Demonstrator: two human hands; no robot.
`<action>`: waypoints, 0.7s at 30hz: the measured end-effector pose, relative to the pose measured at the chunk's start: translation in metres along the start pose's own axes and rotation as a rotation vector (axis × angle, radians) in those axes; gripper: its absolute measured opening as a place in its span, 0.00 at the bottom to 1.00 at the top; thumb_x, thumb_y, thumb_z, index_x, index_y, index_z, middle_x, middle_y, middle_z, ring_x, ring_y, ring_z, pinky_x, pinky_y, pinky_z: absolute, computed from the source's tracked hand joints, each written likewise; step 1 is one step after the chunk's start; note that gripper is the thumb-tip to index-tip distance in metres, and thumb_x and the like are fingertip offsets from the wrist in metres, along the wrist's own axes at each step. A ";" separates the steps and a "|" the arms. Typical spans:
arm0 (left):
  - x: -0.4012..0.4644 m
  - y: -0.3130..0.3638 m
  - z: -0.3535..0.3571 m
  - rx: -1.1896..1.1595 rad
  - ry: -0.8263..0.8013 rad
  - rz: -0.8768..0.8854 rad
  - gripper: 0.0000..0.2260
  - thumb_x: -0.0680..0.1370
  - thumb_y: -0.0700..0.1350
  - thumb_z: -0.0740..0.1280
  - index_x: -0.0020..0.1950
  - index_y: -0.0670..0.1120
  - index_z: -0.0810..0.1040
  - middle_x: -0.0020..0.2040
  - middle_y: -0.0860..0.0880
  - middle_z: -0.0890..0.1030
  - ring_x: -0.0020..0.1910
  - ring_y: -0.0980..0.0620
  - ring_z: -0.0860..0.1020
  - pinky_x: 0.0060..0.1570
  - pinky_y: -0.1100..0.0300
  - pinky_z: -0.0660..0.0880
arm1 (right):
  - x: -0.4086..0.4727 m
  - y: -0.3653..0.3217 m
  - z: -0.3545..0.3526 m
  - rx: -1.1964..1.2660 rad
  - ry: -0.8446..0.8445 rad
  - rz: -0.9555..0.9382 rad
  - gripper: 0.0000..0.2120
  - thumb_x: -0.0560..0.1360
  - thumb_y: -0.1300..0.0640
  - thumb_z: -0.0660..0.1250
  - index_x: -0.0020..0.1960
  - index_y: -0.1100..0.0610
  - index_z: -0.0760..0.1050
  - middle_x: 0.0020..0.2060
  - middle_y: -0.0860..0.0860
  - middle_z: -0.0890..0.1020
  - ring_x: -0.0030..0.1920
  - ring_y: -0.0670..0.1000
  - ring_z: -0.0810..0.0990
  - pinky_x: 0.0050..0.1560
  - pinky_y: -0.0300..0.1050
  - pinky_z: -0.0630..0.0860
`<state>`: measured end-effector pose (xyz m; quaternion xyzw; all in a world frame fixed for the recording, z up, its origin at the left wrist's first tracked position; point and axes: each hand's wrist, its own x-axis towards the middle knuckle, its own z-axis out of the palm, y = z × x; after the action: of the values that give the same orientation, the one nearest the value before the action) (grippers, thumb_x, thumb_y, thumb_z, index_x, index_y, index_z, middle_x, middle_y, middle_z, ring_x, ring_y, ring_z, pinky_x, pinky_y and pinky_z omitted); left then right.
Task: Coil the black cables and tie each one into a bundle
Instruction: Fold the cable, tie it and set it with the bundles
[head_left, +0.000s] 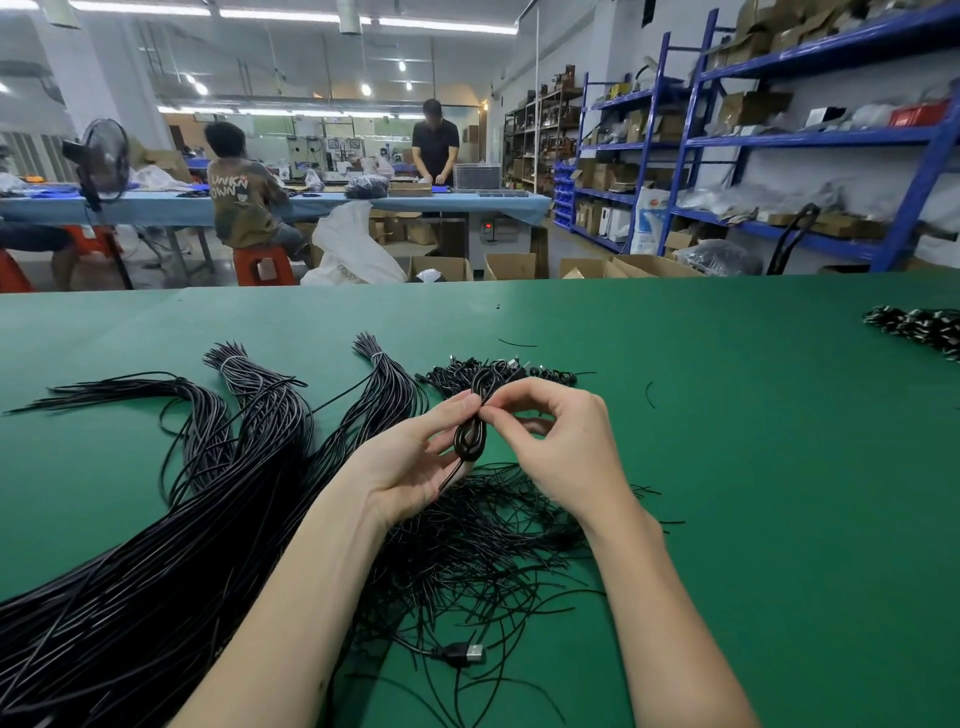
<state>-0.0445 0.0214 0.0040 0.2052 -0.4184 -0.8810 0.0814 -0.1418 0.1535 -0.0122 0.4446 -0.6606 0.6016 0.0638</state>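
Both hands pinch the coil (470, 434) above the desk (727, 415): left hand (410, 457) grips its middle, right hand (550, 441) nips the top. If either pinch slackens before the tie is twisted, the loops could spring apart.

Left hand (415, 457) raised palm-up, fingers curled, thumb and forefinger pinching; right hand (561, 441) opposite, fingers arched, fingertips (488, 413) meeting the left's; forearms bare.

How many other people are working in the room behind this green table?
2 fully in view: a seated person on an orange stool, back turned, and a standing person at the far blue table. A leg at the left edge suggests a third, mostly hidden.
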 end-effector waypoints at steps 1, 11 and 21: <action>0.000 0.001 0.000 0.010 -0.010 0.005 0.07 0.66 0.41 0.76 0.43 0.45 0.85 0.38 0.46 0.83 0.31 0.53 0.80 0.29 0.64 0.80 | 0.000 0.000 0.000 -0.003 0.005 -0.005 0.07 0.75 0.59 0.76 0.43 0.48 0.84 0.40 0.39 0.85 0.44 0.42 0.85 0.45 0.32 0.80; 0.002 0.003 -0.008 0.015 -0.052 -0.017 0.11 0.64 0.38 0.77 0.45 0.41 0.87 0.43 0.43 0.85 0.38 0.52 0.83 0.43 0.58 0.83 | 0.000 -0.002 -0.006 -0.034 -0.042 -0.066 0.05 0.76 0.61 0.75 0.46 0.51 0.84 0.42 0.40 0.85 0.47 0.45 0.85 0.51 0.37 0.80; 0.004 0.005 -0.009 0.071 -0.074 0.034 0.14 0.57 0.42 0.81 0.41 0.46 0.89 0.47 0.47 0.85 0.43 0.54 0.81 0.50 0.59 0.80 | 0.002 -0.008 -0.007 0.264 -0.092 0.193 0.04 0.74 0.57 0.78 0.42 0.49 0.87 0.36 0.46 0.86 0.36 0.43 0.81 0.35 0.39 0.78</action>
<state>-0.0446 0.0108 0.0016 0.1678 -0.4558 -0.8710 0.0736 -0.1409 0.1600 -0.0034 0.4106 -0.6175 0.6657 -0.0834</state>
